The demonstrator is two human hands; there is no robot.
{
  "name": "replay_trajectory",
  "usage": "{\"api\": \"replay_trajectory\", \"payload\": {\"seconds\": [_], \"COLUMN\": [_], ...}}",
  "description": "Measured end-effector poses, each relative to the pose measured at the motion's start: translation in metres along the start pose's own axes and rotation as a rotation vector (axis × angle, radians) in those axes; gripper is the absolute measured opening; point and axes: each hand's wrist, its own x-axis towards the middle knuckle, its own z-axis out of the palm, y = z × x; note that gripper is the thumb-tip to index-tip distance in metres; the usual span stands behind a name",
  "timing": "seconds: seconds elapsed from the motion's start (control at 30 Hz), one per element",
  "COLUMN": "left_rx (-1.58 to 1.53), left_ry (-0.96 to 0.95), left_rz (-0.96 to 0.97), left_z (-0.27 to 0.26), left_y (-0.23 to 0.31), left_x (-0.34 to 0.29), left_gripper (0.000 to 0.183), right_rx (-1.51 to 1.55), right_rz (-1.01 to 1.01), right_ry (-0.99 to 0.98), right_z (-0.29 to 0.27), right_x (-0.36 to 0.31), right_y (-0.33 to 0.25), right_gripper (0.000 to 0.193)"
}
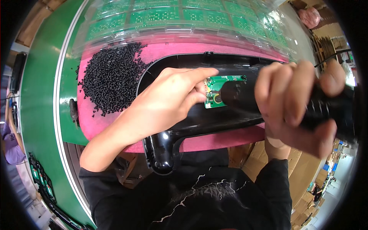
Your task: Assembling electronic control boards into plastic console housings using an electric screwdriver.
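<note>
A black plastic housing, curved with a short handle-like arm at its near left, lies hollow side up in front of me. Inside it sits a small green circuit board. My left hand reaches over the housing, its thumb and bent fingers closed at the board's left edge, the index finger stretched above it. My right hand is wrapped around a thick black power screwdriver, held close to the camera. The screwdriver's dark nose points left over the board and hides its right part; the tip cannot be made out.
A heap of small black screws lies on the pink mat at the left. Clear plastic trays with green boards stand behind the housing. Cardboard boxes are below right; another person is at the far left.
</note>
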Motion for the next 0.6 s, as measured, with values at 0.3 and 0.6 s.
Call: {"api": "replay_trajectory", "payload": {"seconds": [0.3,0.6], "left_rx": [0.415,0.566], "left_ry": [0.120,0.140], "left_rz": [0.132,0.071], "left_z": [-0.004,-0.006], "left_y": [-0.005,-0.001], "left_x": [-0.009,-0.015], "left_gripper": [0.012,0.023], "right_rx": [-0.126,-0.221], "right_rz": [0.206,0.235], "right_ry": [0.079,0.171], "right_z": [-0.002,0.011], "right_x": [-0.002,0.000], "right_y": [0.030,0.035], "right_gripper": [0.036,0.034]}}
